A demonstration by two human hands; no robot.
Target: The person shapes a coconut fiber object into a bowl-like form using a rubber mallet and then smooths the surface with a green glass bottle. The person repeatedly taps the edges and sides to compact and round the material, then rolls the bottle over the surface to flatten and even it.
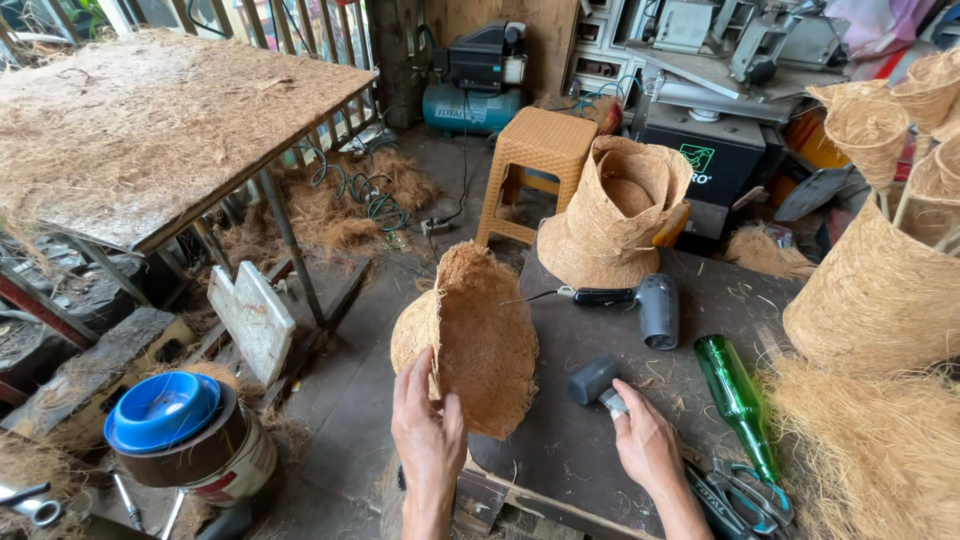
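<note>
My left hand (428,430) grips the lower edge of a curved sheet of brown coconut fibre (480,335) and holds it upright over the near left corner of the dark worktable (590,450). My right hand (645,440) rests on the table with its fingers closed around the handle of a rubber mallet (594,381), whose dark head lies on the tabletop beside the fibre sheet.
A green glass bottle (738,400) lies right of my right hand, with scissors (745,497) at the table's near edge. Behind stand a heat gun (655,308) and a fibre pot (615,215) on a mould. Fibre cones (880,290), a rattan stool (535,165), a fibre-covered bench (150,120) and a blue-lidded can (175,430) surround.
</note>
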